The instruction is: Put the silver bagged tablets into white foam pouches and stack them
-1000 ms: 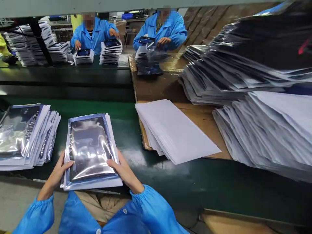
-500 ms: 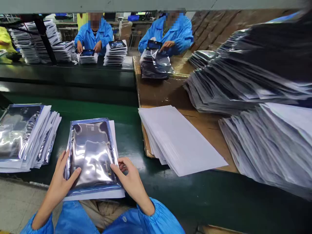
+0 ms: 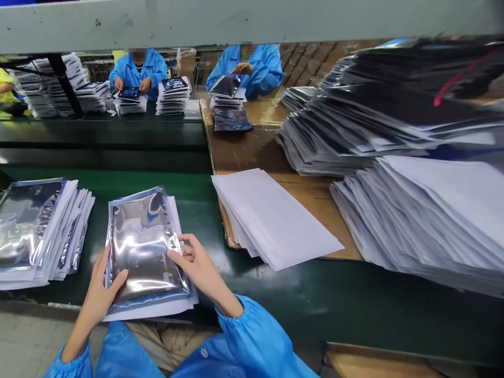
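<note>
One filled pouch (image 3: 144, 247) lies left of centre in the lower half of the head view, a dark flat panel showing through its shiny film. A white sheet (image 3: 149, 311) sits beneath it, sticking out along the right and lower edges. This piece looks nearly done: panel bagged, sheet underneath, only the edges not lined up. Whether the pouch is sealed cannot be told.

A stack of similar pouches and sheets (image 3: 59, 231) at the left edge seems to be finished work. Plenty appears left: loose white sheets (image 3: 271, 218) at the centre right, a fanned white pile (image 3: 417, 226) at the lower right and a tall dark stack (image 3: 394, 100) at the upper right.

The pouch is between both hands. The left hand (image 3: 98, 289) has its thumb on the lower left face and its fingers along the left edge; the right hand (image 3: 202, 270) pinches the right edge, thumb on top, fingers curled beside it. Whether the bundle rests on the green bench (image 3: 252, 304) or is slightly raised is unclear.
</note>
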`<action>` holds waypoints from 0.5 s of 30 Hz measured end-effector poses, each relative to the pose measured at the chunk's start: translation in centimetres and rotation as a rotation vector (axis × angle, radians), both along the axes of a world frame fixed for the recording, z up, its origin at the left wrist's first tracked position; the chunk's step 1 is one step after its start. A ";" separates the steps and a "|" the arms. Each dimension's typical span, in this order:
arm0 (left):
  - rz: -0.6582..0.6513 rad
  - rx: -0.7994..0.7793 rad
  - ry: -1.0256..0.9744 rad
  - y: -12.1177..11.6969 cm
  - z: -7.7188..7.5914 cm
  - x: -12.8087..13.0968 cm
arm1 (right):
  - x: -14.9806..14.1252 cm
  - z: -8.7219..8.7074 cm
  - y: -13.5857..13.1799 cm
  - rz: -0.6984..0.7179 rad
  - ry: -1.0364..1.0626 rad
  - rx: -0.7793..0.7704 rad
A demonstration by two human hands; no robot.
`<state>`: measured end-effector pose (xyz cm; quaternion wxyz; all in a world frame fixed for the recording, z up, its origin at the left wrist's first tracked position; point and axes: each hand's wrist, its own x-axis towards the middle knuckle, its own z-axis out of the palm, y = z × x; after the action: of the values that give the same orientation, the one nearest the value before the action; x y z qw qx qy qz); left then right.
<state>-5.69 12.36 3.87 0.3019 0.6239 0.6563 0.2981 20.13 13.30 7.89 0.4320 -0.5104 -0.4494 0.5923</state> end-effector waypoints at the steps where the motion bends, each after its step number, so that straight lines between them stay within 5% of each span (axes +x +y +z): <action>1: -0.008 0.023 0.026 0.0 -0.3 -0.2 | 0.0 -0.2 0.3 -0.001 0.020 0.010; 8: 0.012 0.118 0.205 -0.3 -2.2 -1.2 | -1.7 1.7 0.0 -0.126 -0.445 0.321; 13: -0.001 0.117 0.311 -0.6 -2.4 -1.2 | -2.6 3.4 -1.3 -0.131 -0.810 0.527; 15: 0.009 0.105 0.337 -0.6 -2.1 -1.0 | -2.7 3.9 -1.4 -0.115 -0.808 0.545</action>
<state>-6.67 11.72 1.74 0.1535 0.6771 0.6838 0.2244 17.45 11.86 11.78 0.3729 -0.5916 -0.6909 0.1831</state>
